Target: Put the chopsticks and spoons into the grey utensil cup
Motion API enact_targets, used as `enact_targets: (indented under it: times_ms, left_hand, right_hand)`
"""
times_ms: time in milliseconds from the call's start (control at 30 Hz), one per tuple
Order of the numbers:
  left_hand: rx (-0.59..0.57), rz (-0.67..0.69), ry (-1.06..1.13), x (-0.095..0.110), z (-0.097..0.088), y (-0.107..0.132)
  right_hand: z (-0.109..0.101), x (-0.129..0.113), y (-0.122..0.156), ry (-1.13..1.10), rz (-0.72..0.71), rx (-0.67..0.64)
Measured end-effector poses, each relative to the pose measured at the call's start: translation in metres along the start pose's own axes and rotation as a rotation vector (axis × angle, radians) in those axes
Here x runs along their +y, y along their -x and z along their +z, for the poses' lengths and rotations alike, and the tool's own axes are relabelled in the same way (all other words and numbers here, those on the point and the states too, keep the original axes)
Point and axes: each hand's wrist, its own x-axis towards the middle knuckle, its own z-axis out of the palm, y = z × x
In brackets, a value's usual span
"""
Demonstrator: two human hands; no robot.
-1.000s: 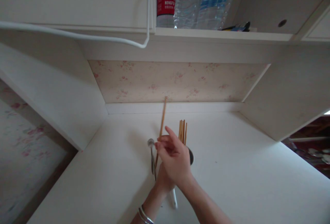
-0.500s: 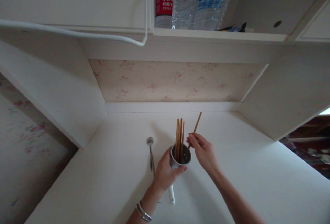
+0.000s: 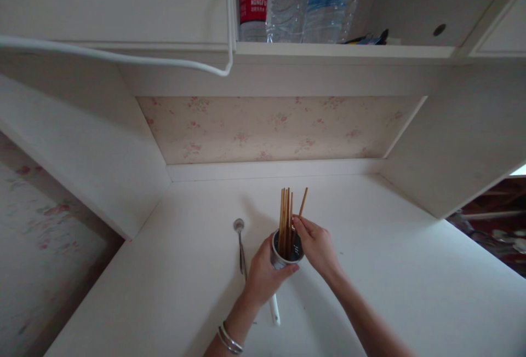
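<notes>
My left hand [image 3: 265, 270] is wrapped round a metal cup [image 3: 280, 261] with holes in its bottom, its mouth tipped toward me. Several wooden chopsticks [image 3: 285, 214] stand in the cup, leaning together on its left side. Between thumb and fingers of my right hand [image 3: 314, 241] is a single chopstick [image 3: 303, 201], its lower end inside the cup and its top tilted right. On the white tabletop [image 3: 197, 269] lie a metal spoon [image 3: 239, 226], partly hidden behind my left forearm, and a white handle [image 3: 274, 311] showing below the cup.
Overhead, an open cupboard shelf [image 3: 349, 50] holds several plastic bottles [image 3: 287, 6]. A white cable [image 3: 164, 63] hangs below the cupboard on the left. Side panels [image 3: 94, 143] bound the tabletop left and right, with a floral wall [image 3: 255, 127] behind.
My right hand has moved left with its chopstick, closer to the other chopsticks, and the stick's top sits lower and further left. My left hand still grips the cup in much the same place.
</notes>
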Motion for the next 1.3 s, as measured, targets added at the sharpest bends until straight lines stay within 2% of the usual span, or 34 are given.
enact_targets:
  times_ms: [200,367,500,633,800,933,1033,1200,1300]
  left_hand:
    - [-0.034,0.003,0.042,0.001,-0.001,-0.001]
    - [-0.007,-0.002,0.015,0.002,-0.001,-0.001]
    - [0.004,-0.012,0.006,-0.001,-0.001,-0.001]
    - [-0.013,-0.018,0.035,-0.003,0.0,-0.001]
    - [-0.024,-0.01,0.04,0.006,0.001,-0.001]
    - [-0.033,-0.009,0.028,0.008,0.0,-0.003]
    - [-0.07,-0.012,-0.004,0.007,-0.004,-0.004]
    - [-0.142,0.099,-0.233,0.006,-0.019,-0.003]
    - [-0.101,0.0,-0.336,0.004,-0.04,-0.005]
  right_hand:
    - [-0.005,-0.005,-0.005,0.275,-0.001,-0.092]
    - [0.003,0.0,-0.005,0.308,0.004,-0.166]
    - [0.006,0.004,-0.002,0.209,0.001,-0.212]
    - [0.004,0.012,0.005,-0.024,0.022,-0.156]
    - [0.012,0.041,0.025,-0.343,0.038,-0.17]
    - [0.028,0.065,0.044,-0.404,-0.015,-0.237]
    - [0.037,0.073,0.049,-0.448,-0.043,-0.223]
    - [0.044,0.072,0.044,-0.495,-0.125,-0.145]
    - [0.048,0.074,0.042,-0.496,-0.127,-0.111]
